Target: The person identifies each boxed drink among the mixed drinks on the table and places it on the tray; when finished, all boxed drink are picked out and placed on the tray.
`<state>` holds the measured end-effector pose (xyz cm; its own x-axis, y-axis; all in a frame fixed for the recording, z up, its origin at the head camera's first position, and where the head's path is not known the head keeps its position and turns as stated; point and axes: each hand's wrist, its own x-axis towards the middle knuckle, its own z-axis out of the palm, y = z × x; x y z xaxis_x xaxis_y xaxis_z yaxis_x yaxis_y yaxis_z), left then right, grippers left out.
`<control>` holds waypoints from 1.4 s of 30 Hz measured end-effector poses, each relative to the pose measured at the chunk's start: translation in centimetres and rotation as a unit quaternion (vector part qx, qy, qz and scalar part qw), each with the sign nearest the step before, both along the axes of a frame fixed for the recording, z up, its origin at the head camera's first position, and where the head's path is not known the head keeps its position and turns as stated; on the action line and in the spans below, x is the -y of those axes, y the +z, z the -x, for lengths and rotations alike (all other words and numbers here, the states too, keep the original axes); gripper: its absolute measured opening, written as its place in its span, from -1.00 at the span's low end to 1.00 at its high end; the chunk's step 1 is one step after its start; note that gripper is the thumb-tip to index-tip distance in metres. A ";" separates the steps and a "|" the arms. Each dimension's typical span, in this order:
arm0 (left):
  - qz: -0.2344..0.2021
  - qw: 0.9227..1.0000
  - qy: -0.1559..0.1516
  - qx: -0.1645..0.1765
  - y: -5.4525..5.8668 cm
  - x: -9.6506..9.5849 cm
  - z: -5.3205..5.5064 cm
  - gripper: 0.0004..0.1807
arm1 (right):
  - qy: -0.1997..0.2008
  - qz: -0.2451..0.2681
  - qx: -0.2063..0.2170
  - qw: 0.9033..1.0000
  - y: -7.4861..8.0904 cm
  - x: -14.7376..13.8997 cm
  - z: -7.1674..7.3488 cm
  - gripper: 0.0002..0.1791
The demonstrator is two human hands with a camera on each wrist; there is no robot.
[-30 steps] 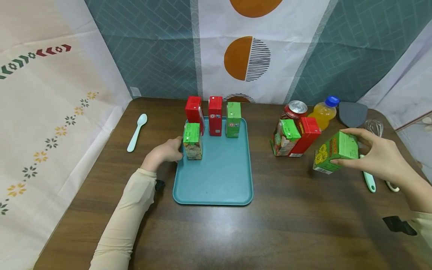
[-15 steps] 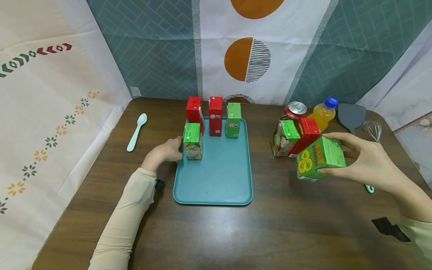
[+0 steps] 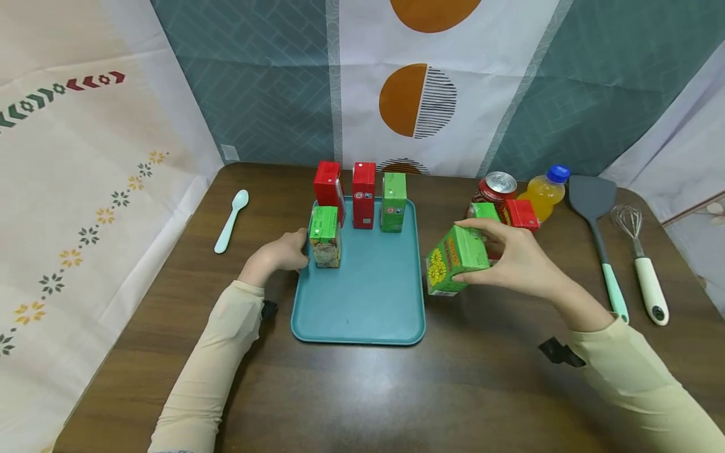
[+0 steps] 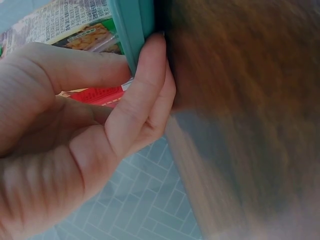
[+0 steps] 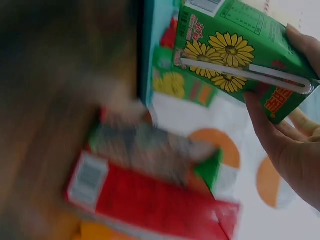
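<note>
My right hand grips a green drink carton with yellow flowers by its upper part. The carton is tilted, close to the right edge of the blue-green tray. A white straw runs along its side in the right wrist view. My left hand pinches the tray's left rim between thumb and fingers. On the tray, two red cartons and a green carton stand along the far end. A green-topped carton with a pale patterned front stands near my left hand.
Right of the tray stand a red can, a bottle of orange drink, a red carton and a green-topped carton, partly hidden by my right hand. A spatula and whisk lie far right, a spoon left.
My right hand has carried the green flower carton leftward from beside the utensils to the tray's right edge. My left hand has stayed on the tray's rim.
</note>
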<state>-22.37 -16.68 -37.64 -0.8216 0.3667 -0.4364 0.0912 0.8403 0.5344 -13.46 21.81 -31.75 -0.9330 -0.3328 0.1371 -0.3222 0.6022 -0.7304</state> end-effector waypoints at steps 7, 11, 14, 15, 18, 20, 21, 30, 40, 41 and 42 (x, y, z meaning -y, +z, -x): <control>-0.002 1.000 -0.007 -0.006 -0.1 0.0 -0.1 -0.35 | 0.039 0.035 0.021 0.998 -2.1 3.4 3.0 -0.18; -0.005 1.000 -0.003 -0.010 -0.2 0.2 0.0 -0.33 | 0.049 0.027 0.020 0.998 -1.8 5.6 4.6 -0.16; -0.007 1.000 -0.005 -0.012 -0.3 0.3 0.1 -0.32 | 0.056 -0.003 0.001 0.998 -1.8 7.2 5.5 -0.16; -0.007 1.000 -0.005 -0.013 -0.3 0.3 0.1 -0.33 | 0.057 -0.013 -0.004 0.998 -1.8 7.7 5.8 -0.16; -0.004 1.000 -0.003 -0.013 -0.4 0.4 0.1 -0.32 | 0.064 -0.032 -0.011 0.997 -2.0 8.9 6.5 -0.17; -0.002 1.000 -0.001 -0.013 -0.4 0.4 0.1 -0.31 | 0.070 -0.034 -0.008 0.997 -2.1 9.6 7.0 -0.15; -0.002 1.000 0.000 -0.013 -0.4 0.4 0.1 -0.31 | 0.074 -0.035 -0.008 0.997 -2.2 9.9 7.2 -0.15; -0.010 1.000 -0.001 -0.014 -0.2 0.1 -0.2 -0.28 | 0.099 -0.059 -0.027 0.993 -2.9 12.0 8.3 -0.11; -0.008 1.000 0.001 -0.013 -0.3 -0.1 -0.2 -0.28 | 0.121 -0.068 -0.047 0.989 -3.3 13.2 8.5 -0.11; -0.008 1.000 0.002 -0.012 -0.3 0.0 -0.2 -0.28 | 0.126 -0.069 -0.047 0.988 -3.4 13.3 8.5 -0.11; -0.009 1.000 0.004 -0.010 -0.3 0.1 -0.2 -0.28 | 0.131 -0.069 -0.045 0.988 -3.3 13.3 8.5 -0.10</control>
<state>-22.15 -16.77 -37.93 -0.8327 0.3687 -0.4131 0.0960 0.8309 0.5481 -21.95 8.50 -35.10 -0.7986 -0.5823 0.1524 -0.5403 0.5818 -0.6080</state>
